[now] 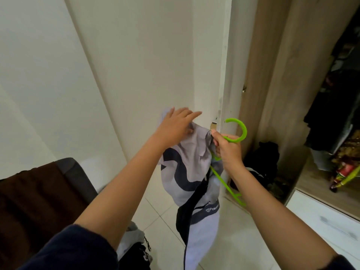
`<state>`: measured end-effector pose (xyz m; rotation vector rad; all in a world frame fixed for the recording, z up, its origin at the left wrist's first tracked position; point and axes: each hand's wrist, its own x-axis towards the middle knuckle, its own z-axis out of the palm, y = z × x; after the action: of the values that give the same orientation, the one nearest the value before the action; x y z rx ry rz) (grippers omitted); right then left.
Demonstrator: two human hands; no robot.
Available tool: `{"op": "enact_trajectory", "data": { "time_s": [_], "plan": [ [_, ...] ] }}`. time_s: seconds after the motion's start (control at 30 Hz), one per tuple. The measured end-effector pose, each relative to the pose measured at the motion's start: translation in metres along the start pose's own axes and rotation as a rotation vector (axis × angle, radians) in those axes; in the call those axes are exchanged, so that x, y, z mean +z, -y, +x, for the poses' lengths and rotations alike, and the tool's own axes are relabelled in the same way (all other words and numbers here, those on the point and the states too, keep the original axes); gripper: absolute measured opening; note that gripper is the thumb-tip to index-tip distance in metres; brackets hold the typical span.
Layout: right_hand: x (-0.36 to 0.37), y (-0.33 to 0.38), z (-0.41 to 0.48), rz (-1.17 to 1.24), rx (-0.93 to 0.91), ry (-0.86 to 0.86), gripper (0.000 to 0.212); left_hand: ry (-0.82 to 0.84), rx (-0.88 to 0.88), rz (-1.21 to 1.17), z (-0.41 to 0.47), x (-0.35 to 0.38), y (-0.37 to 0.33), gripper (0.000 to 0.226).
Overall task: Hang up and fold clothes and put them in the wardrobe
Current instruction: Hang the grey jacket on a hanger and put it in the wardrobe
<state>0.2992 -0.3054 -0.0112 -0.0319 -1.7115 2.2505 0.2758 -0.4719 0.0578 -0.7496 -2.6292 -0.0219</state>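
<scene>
A grey garment with dark navy stripes (191, 172) hangs in the air in front of me, draped over a bright green plastic hanger (236, 131). My right hand (228, 151) grips the hanger's neck just below its hook, and one green arm of the hanger sticks out below my wrist. My left hand (176, 124) lies on the upper left of the garment with fingers stretched out. The open wardrobe (272, 94) stands to the right, with dark clothes (331, 114) hanging inside.
A white wardrobe door (146, 65) stands straight ahead. Dark clothes (263, 162) lie heaped on the wardrobe floor. A white drawer front (329, 217) is at the lower right. A dark chair with brown fabric (39, 191) stands at left, more clothes (134, 248) below.
</scene>
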Motion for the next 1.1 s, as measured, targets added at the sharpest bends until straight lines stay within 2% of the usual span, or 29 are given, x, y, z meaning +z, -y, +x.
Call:
{"op": "enact_trajectory", "data": {
  "time_s": [0.07, 0.13, 0.2, 0.3, 0.33, 0.4, 0.47, 0.53, 0.6, 0.67, 0.77, 0.87, 1.0, 1.1],
  "plan": [
    [0.002, 0.003, -0.002, -0.059, -0.034, -0.026, 0.047, 0.096, 0.052, 0.032, 0.007, -0.001, -0.004, 0.037],
    [0.002, 0.009, -0.004, -0.128, -0.076, -0.022, 0.042, 0.085, 0.027, 0.007, 0.007, 0.001, -0.004, 0.035],
    [-0.003, 0.018, -0.006, -0.13, -0.057, 0.136, 0.031, 0.051, -0.015, -0.022, 0.0, 0.009, 0.002, 0.036],
    [-0.025, 0.026, -0.004, -0.077, 0.144, 0.56, 0.032, 0.028, -0.059, -0.066, -0.017, 0.024, 0.011, 0.036],
    [-0.035, 0.025, -0.003, -0.062, 0.232, 0.635, 0.03, 0.031, -0.063, -0.072, -0.023, 0.028, 0.014, 0.036],
    [-0.05, 0.013, 0.002, -0.058, 0.345, 0.615, 0.027, 0.029, -0.053, -0.078, -0.036, 0.036, 0.019, 0.036],
    [-0.056, -0.001, 0.008, -0.269, 0.362, 0.55, 0.027, 0.005, -0.033, -0.1, -0.047, 0.042, 0.02, 0.036],
    [-0.05, -0.007, 0.003, -0.583, 0.412, 0.663, 0.028, -0.024, -0.017, -0.123, -0.054, 0.045, 0.02, 0.035],
    [-0.04, -0.011, -0.004, -0.739, 0.431, 0.718, 0.021, -0.038, -0.023, -0.131, -0.057, 0.046, 0.019, 0.033],
    [-0.029, -0.015, -0.007, -0.729, 0.431, 0.626, 0.01, -0.05, -0.03, -0.125, -0.06, 0.045, 0.022, 0.032],
    [-0.022, -0.021, 0.005, -0.918, 0.263, 0.488, 0.028, -0.028, -0.043, -0.096, -0.068, 0.04, 0.028, 0.032],
    [-0.019, -0.017, 0.016, -1.026, 0.124, 0.296, 0.026, -0.023, -0.058, -0.061, -0.079, 0.038, 0.034, 0.03],
    [-0.007, -0.018, 0.004, -0.982, -0.036, 0.21, 0.027, -0.053, -0.161, -0.075, -0.084, 0.039, 0.043, 0.022],
    [-0.005, -0.021, -0.015, -1.037, -0.164, 0.144, 0.028, -0.076, -0.139, -0.062, -0.082, 0.037, 0.047, 0.02]
  ]
}}
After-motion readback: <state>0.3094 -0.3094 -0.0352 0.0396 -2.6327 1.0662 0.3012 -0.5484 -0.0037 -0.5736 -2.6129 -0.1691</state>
